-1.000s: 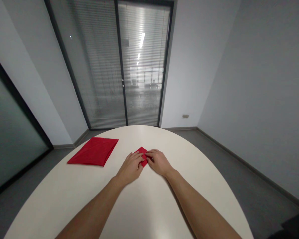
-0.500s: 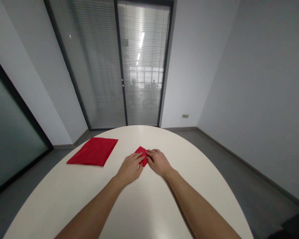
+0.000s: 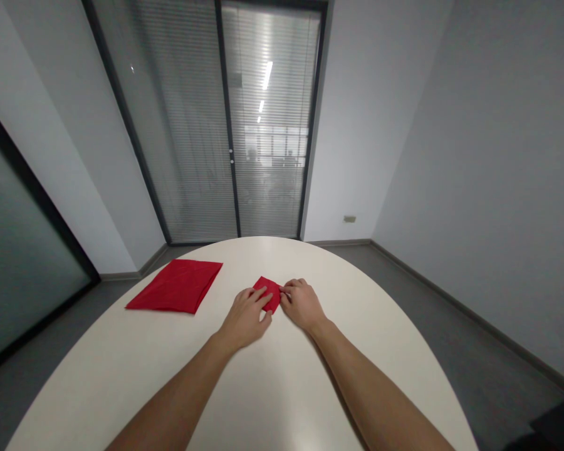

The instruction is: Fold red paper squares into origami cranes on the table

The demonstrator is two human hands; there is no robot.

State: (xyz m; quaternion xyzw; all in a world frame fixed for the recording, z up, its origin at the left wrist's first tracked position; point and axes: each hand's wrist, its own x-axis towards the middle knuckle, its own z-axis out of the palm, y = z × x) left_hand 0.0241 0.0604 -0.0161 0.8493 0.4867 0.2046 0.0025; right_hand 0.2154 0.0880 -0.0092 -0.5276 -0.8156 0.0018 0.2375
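Observation:
A small folded red cloth (image 3: 273,292) lies flat on the white table in front of me, one corner pointing away. From the left, my left hand (image 3: 245,315) rests on it, fingers stretched over its left part and the thumb near its front corner. My right hand (image 3: 302,305) is at the cloth's right corner, thumb and index finger closed on the edge; its other fingers are curled. Parts of the cloth are hidden under the left fingers.
A larger folded red cloth (image 3: 176,286) lies to the left on the round white table (image 3: 244,401). Beyond the table stand a glass partition with blinds (image 3: 270,188) and grey-white walls. Something dark (image 3: 557,423) shows at the lower right.
My right hand has shifted slightly right, and its fingertips now pinch the small cloth's right corner. More of the cloth shows between the hands. The left hand has barely moved.

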